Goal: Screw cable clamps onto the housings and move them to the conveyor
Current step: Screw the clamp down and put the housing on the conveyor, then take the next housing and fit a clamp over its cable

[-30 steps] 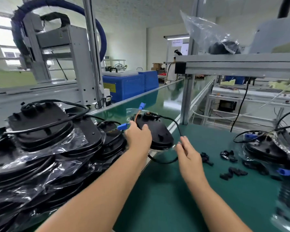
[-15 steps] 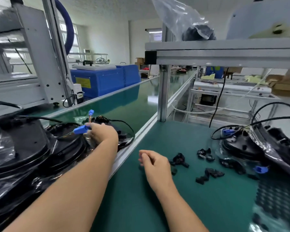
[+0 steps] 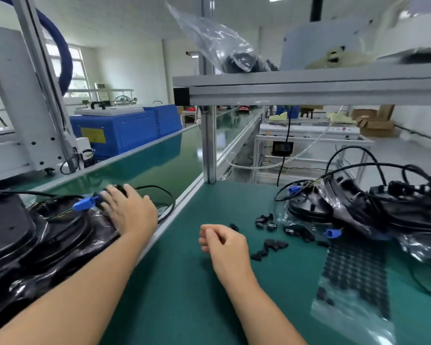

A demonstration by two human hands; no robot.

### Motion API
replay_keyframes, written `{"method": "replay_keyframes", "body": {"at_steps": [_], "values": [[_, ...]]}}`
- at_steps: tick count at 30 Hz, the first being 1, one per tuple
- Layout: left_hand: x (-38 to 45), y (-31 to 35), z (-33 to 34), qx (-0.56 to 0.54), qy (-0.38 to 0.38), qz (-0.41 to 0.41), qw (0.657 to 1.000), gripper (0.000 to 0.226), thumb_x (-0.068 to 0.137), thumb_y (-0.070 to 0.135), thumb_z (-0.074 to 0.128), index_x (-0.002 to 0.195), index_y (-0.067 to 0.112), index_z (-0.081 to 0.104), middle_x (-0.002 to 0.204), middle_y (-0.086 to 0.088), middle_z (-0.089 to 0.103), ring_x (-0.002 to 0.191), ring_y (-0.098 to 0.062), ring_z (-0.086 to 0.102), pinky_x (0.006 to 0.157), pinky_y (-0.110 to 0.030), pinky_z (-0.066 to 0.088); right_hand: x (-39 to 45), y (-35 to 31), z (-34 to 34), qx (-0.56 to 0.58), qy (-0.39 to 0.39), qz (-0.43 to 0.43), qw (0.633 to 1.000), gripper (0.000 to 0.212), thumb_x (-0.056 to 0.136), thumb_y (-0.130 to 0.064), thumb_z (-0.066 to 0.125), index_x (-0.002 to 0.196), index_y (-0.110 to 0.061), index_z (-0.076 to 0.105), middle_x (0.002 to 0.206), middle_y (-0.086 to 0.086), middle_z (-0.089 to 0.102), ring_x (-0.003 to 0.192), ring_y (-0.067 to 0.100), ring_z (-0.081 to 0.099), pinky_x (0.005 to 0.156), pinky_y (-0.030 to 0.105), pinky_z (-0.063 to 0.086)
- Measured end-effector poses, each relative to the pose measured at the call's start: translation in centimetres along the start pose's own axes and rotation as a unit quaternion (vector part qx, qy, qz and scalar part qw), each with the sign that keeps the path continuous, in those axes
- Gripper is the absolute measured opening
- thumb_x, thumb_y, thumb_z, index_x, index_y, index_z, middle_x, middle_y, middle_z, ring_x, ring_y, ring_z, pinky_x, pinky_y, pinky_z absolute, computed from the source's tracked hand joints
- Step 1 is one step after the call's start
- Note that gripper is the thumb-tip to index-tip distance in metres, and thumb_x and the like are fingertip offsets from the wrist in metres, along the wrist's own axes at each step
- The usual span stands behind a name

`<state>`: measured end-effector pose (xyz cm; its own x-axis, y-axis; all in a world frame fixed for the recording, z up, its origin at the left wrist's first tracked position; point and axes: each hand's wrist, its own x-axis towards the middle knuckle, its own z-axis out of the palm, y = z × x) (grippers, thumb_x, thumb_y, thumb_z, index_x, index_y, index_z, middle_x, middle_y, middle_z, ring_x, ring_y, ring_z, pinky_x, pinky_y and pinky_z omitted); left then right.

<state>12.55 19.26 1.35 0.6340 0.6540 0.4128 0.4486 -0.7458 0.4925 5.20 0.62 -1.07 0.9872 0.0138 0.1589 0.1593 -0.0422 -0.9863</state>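
My left hand lies palm-down over a black housing on the green conveyor, with its fingers spread across the top. The housing is mostly hidden beneath the hand. Its black cable loops out to the right, and a blue connector sticks out to the left. My right hand hovers over the green mat with loosely curled fingers and nothing visible in it. Several black cable clamps lie scattered just to its right.
A stack of bagged black housings fills the left, next to my left hand. More housings with tangled cables are piled at the right. A clear bag of small black parts lies near the front right. An aluminium post holds the overhead shelf.
My left hand carried the housing left and lowered it onto the conveyor beside the stack. My right hand let go of the cable and drew back over the mat, fingers curling.
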Motion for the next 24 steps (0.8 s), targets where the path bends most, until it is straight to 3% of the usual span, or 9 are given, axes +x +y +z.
{"method": "replay_keyframes", "body": {"at_steps": [3,7,10,12,15,17,19,21,24], "values": [[-3.5,4.9,0.1,-0.037,-0.02,0.118,0.992,0.041,0.091,0.022,0.053,0.131,0.011,0.057,0.147,-0.02,0.039,0.138,-0.037,0.03,0.11,-0.047,0.027,-1.4,-0.3,-5.4,-0.018,0.043,0.005,0.999,0.029,0.093,-0.01,0.051,0.078,-0.027,0.069,0.078,-0.008,0.072,0.073,0.002,0.069,0.072,0.024,0.058],[-9.7,14.1,0.4,-0.186,-0.187,0.168,0.95,0.022,0.092,0.028,0.05,0.095,0.021,0.07,0.096,-0.005,0.069,0.095,-0.029,0.06,0.084,-0.035,0.047,-3.6,0.0,-13.1,-0.059,0.102,0.013,0.993,0.027,0.093,-0.009,0.054,0.078,-0.023,0.071,0.075,-0.003,0.073,0.073,0.009,0.069,0.072,0.034,0.058],[-14.2,21.1,0.4,-0.284,-0.266,0.193,0.901,0.032,0.093,0.029,0.051,0.065,0.016,0.061,0.053,0.004,0.054,0.061,-0.021,0.051,0.064,-0.027,0.043,-5.0,0.5,-17.9,-0.084,0.149,0.01,0.985,0.025,0.092,-0.009,0.056,0.078,-0.022,0.073,0.074,-0.001,0.073,0.07,0.014,0.069,0.069,0.033,0.058],[-16.6,25.3,0.4,-0.314,-0.298,0.198,0.88,0.047,0.094,0.033,0.052,0.05,0.017,0.046,0.043,0.004,0.042,0.05,-0.018,0.043,0.055,-0.026,0.036,-5.5,0.8,-20.3,-0.084,0.185,0.011,0.979,0.027,0.092,-0.009,0.055,0.077,-0.022,0.073,0.075,-0.004,0.073,0.066,0.009,0.068,0.065,0.029,0.057],[-19.2,30.7,1.2,-0.287,-0.303,0.251,0.874,0.044,0.093,0.036,0.052,0.053,0.02,0.043,0.052,0.002,0.047,0.055,-0.02,0.048,0.052,-0.026,0.037,-5.2,1.0,-22.0,-0.068,0.238,0.017,0.969,0.029,0.094,-0.013,0.052,0.077,-0.026,0.071,0.075,-0.011,0.071,0.066,0.003,0.065,0.064,0.028,0.055],[-19.9,33.4,2.0,-0.23,-0.297,0.269,0.887,0.025,0.089,0.038,0.054,0.082,0.016,0.062,0.09,-0.005,0.064,0.086,-0.026,0.058,0.071,-0.029,0.048,-4.7,1.0,-22.6,-0.068,0.261,0.007,0.963,0.028,0.096,-0.018,0.051,0.079,-0.031,0.069,0.077,-0.017,0.069,0.07,0.001,0.064,0.064,0.025,0.053],[-19.4,34.9,3.4,-0.151,-0.308,0.221,0.913,0.043,0.086,0.041,0.058,0.116,0.011,0.056,0.125,-0.015,0.052,0.115,-0.033,0.049,0.092,-0.04,0.044,-4.4,1.0,-22.7,-0.058,0.274,0.012,0.96,0.026,0.096,-0.021,0.051,0.081,-0.034,0.068,0.078,-0.022,0.068,0.073,-0.001,0.063,0.066,0.023,0.052],[-18.4,35.1,4.8,-0.098,-0.347,0.181,0.915,0.053,0.083,0.042,0.061,0.123,0.008,0.052,0.128,-0.015,0.053,0.117,-0.034,0.05,0.096,-0.039,0.045,-4.2,1.2,-22.9,-0.041,0.287,0.013,0.957,0.026,0.096,-0.021,0.052,0.08,-0.034,0.068,0.079,-0.024,0.068,0.073,-0.001,0.064,0.066,0.023,0.053],[-17.9,34.7,6.3,-0.118,-0.4,0.156,0.895,0.055,0.08,0.047,0.069,0.114,0.006,0.055,0.102,-0.009,0.061,0.095,-0.026,0.061,0.079,-0.032,0.05,-4.1,1.3,-23.1,-0.023,0.303,0.009,0.953,0.027,0.094,-0.019,0.053,0.078,-0.034,0.068,0.078,-0.023,0.069,0.072,0.0,0.065,0.069,0.025,0.054]]}}
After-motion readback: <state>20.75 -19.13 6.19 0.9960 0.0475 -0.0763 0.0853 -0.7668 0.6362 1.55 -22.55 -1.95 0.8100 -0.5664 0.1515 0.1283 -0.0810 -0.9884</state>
